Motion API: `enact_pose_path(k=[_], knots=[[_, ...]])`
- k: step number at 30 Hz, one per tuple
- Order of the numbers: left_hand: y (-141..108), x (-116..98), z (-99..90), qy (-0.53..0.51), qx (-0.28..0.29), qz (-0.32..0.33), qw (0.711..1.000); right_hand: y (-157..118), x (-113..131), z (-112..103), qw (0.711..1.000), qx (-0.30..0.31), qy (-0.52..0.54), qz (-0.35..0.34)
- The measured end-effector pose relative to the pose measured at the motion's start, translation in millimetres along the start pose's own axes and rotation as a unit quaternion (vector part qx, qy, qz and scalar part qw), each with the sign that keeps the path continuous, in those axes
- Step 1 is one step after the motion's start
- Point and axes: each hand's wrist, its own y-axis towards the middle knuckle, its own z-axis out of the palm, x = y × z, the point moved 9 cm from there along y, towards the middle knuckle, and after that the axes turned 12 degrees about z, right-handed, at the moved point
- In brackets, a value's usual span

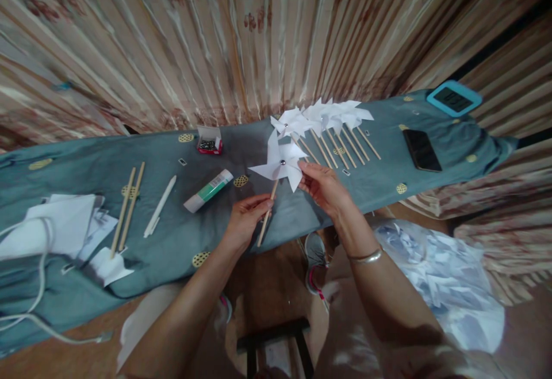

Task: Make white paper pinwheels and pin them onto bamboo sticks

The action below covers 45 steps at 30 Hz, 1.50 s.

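Note:
A white paper pinwheel (pixel 276 159) with a shiny round pin head at its centre is held in front of me, over the table. My left hand (pixel 250 215) pinches its wooden stick (pixel 263 230) just below the paper blades. The fingers of my right hand (pixel 323 186) close on the edge of a blade at the right side. Behind it, several finished-looking pinwheels (pixel 332 115) lie in an overlapping row, sticks towards me. To the left lie a green and white glue stick (pixel 209 191) and a small red box (pixel 210 141) of dark pins.
On the blue-green cloth (pixel 168 241) are a white pen (pixel 160 206), two loose wooden sticks (pixel 131 206), paper sheets (pixel 64 224) and a white cable (pixel 42 275). A phone (pixel 421 150) and a blue digital clock (pixel 454 98) lie right. A clear bag of paper (pixel 448 287) stands below.

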Motion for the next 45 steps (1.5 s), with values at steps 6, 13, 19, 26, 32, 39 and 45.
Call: enact_pose_path(k=[6,13,19,26,32,39,45], knots=[[1.3,0.7,-0.8,-0.006,0.003,0.007,1.000,-1.8,-4.8,2.4,1.000,-0.009,0.007,0.015],[2.4,1.3,0.4,-0.029,-0.010,0.010,0.999,-0.9,-14.5,9.8,0.999,0.019,0.009,0.042],[1.0,-4.5,-0.9,-0.054,-0.035,-0.003,0.998,-8.8,-7.8,15.9,0.994,0.026,-0.106,-0.010],[-1.4,-4.0,3.2,-0.052,-0.006,-0.015,0.999,-23.1,44.2,-20.9,0.956,-0.102,-0.132,-0.242],[-5.5,2.3,10.4,-0.049,0.038,-0.046,0.997,-8.9,38.4,-23.7,0.964,-0.090,-0.116,-0.220],[-5.6,2.9,11.8,-0.045,0.053,-0.037,0.997,-5.5,30.9,-16.5,0.979,-0.057,-0.086,-0.178],[-3.5,0.2,9.6,-0.041,0.039,-0.023,0.998,-6.0,28.4,-18.4,0.980,-0.067,-0.095,-0.164]])
